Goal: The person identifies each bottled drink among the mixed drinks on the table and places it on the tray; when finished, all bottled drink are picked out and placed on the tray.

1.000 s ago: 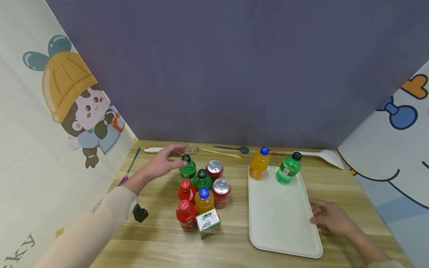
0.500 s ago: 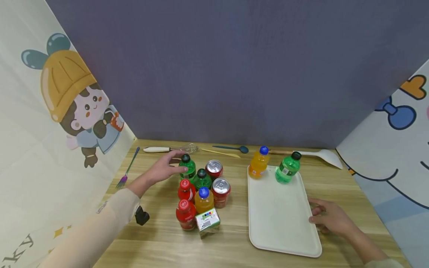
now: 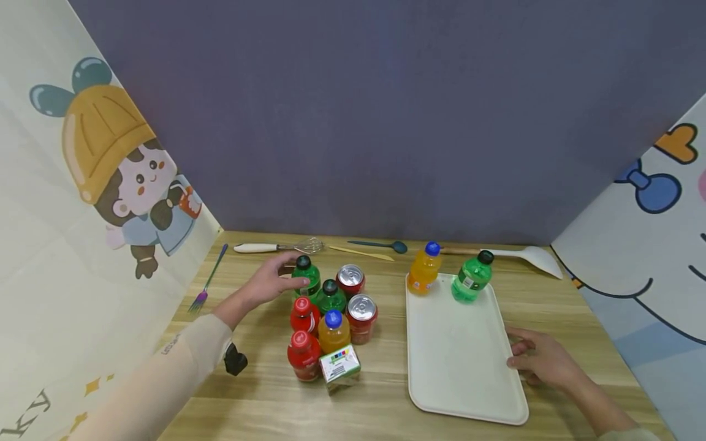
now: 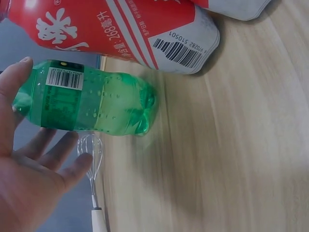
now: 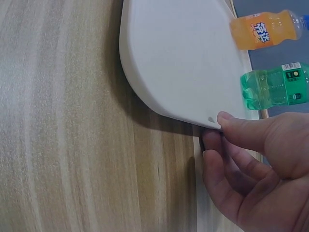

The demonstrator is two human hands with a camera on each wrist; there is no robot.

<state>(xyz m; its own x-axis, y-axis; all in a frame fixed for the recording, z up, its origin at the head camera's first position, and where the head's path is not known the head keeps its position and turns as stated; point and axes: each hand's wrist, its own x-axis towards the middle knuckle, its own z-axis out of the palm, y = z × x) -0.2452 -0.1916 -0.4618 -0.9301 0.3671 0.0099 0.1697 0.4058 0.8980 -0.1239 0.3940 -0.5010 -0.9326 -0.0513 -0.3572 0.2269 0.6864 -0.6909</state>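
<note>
My left hand (image 3: 270,282) is around the upper part of a green soda bottle (image 4: 96,99), its thumb at the near side and fingers behind. The bottle stands upright on the table at the back of a drinks cluster. On the other side, my right hand (image 3: 543,358) pinches the right rim of a white tray (image 3: 463,361), thumb on top and curled fingers below the edge, as the right wrist view shows. An orange soda bottle (image 3: 425,269) and another green bottle (image 3: 472,277) stand at the tray's far end.
The cluster also holds a second green bottle (image 3: 331,298), red bottles (image 3: 304,355), an orange bottle (image 3: 334,334), red cans (image 3: 361,318) and a small carton (image 3: 341,366). Along the back lie a whisk (image 3: 278,247), a dark spoon (image 3: 380,245) and a white ladle (image 3: 524,256). A fork (image 3: 208,282) lies left.
My left hand has come in closer around the green bottle, thumb now over its front. The right hand stays at the tray rim; the view has shifted slightly.
</note>
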